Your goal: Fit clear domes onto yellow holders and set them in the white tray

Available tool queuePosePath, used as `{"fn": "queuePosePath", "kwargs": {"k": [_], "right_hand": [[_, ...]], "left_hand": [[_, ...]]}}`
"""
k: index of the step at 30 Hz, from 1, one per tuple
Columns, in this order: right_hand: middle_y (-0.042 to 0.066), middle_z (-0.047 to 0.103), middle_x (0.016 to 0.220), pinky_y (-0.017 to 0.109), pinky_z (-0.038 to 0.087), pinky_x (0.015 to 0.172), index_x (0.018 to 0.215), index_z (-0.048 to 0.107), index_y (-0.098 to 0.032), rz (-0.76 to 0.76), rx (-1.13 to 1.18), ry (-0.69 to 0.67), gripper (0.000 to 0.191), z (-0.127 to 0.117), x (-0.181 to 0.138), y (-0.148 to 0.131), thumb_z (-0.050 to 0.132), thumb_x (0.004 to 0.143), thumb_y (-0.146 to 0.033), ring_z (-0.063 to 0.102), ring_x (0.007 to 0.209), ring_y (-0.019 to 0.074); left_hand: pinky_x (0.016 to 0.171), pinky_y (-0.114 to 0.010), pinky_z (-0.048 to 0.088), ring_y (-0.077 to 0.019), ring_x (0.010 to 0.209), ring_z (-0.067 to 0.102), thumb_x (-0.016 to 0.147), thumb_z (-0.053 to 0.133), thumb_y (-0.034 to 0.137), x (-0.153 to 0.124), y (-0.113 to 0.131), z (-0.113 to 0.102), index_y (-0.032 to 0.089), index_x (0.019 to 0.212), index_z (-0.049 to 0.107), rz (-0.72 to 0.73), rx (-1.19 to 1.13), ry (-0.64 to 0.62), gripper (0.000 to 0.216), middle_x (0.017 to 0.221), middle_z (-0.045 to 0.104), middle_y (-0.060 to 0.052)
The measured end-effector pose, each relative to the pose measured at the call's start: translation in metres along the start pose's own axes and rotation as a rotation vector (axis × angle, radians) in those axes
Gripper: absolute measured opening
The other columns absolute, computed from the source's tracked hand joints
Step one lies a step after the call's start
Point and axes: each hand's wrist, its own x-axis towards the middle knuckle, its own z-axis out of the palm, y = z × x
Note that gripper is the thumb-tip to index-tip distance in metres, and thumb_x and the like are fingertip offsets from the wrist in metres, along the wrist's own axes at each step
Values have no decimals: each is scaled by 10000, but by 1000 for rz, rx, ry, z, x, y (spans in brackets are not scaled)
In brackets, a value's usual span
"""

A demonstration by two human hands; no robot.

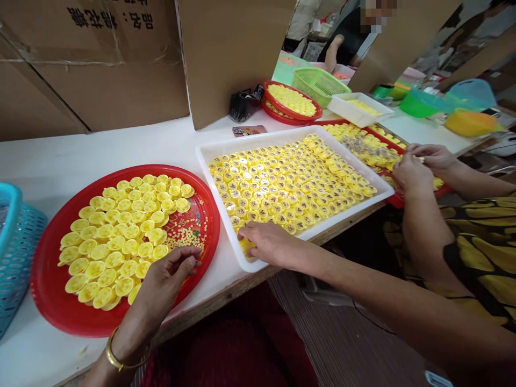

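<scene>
My left hand (167,277), with a gold bangle on its wrist, hovers over the near right part of a round red tray (52,301). Its fingertips are pinched together beside a patch of small pale beads (187,234). Rows of flat yellow caps (121,236) cover the tray. My right hand (270,244) reaches into the near left corner of a white rectangular tray (209,161) packed with yellow caps with shiny centres (290,183). Its fingers are curled down over a few yellow caps (245,246) lying there.
A teal basket (16,242) stands at the far left, with cardboard boxes (100,64) behind. Another person in yellow-and-black clothing works with both hands (419,166) over a red tray on the right. Farther back are a red bowl of yellow pieces (292,102), a green basket (318,83), and a white tub (358,110).
</scene>
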Motion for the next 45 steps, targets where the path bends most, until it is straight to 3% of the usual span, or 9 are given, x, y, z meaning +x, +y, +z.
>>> {"fn": "queuePosePath", "kwargs": {"k": [5,10,14,22,30,39,45], "right_hand": [[63,631,998,258,359,641,965,629,-204,-40,-56,-37,201,-2,4,-2,593,766,-206,596,866,196],[47,664,896,238,363,634,897,632,-170,64,113,-50,170,-7,4,4,627,741,-240,588,792,165],[54,679,858,240,351,615,895,643,-171,95,119,-67,176,-9,0,5,633,747,-266,590,764,170],[34,710,884,224,387,663,979,668,-191,116,257,-22,210,-10,-7,8,605,779,-200,625,778,155],[11,672,744,219,323,588,811,646,-181,92,264,18,123,-10,-12,10,524,830,-190,561,651,123],[18,700,843,230,347,645,881,657,-200,53,236,-28,155,-7,-15,18,504,856,-197,594,745,145],[13,705,841,207,362,636,860,684,-178,29,286,-110,124,-12,-11,18,606,770,-144,604,744,133]], "left_hand": [[734,-309,551,-205,826,649,613,706,556,0,-1,0,136,932,700,-13,3,3,527,924,715,-99],[740,-308,550,-201,813,652,613,704,558,1,-4,-2,143,928,703,-18,2,11,521,891,720,-90],[738,-312,552,-201,812,650,622,696,559,2,-5,-1,142,928,703,-17,12,11,517,897,720,-93],[750,-326,551,-210,827,656,660,677,550,6,-10,-4,149,949,695,9,33,-9,495,932,722,-99],[745,-331,556,-218,828,663,684,664,546,4,-8,-6,150,951,697,32,57,-13,479,922,725,-98],[747,-343,558,-225,830,665,701,661,533,4,-7,-5,156,958,702,42,79,-17,459,929,724,-102],[755,-336,553,-218,827,663,693,662,546,4,-4,-3,151,951,697,31,69,-28,473,930,722,-101]]}}
